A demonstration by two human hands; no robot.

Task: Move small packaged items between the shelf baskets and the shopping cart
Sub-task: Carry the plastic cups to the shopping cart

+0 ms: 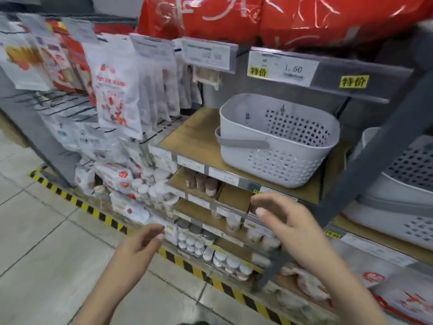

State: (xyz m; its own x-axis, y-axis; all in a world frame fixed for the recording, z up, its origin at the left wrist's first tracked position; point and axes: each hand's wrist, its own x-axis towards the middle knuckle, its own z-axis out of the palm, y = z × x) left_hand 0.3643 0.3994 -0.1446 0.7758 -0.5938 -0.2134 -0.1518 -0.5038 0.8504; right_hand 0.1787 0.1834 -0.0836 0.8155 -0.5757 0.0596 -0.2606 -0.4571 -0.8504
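A white perforated basket (276,139) with a grey handle stands on the wooden upper shelf (187,134); nothing shows inside it. My right hand (278,219) hovers below the shelf's front edge with relaxed fingers, holding nothing. My left hand (140,242) is lower and to the left, over the floor, fingers loosely curled and holding nothing. Small packaged items (199,245), jars and round tubs, fill the lower shelves between my hands. No shopping cart is in view.
Hanging white and red bags (112,90) crowd the rack at left. A second white basket (403,195) sits on a shelf at right behind a grey upright post (365,174). Red bags (281,17) lie on top. Yellow-black tape (98,214) edges the tiled floor.
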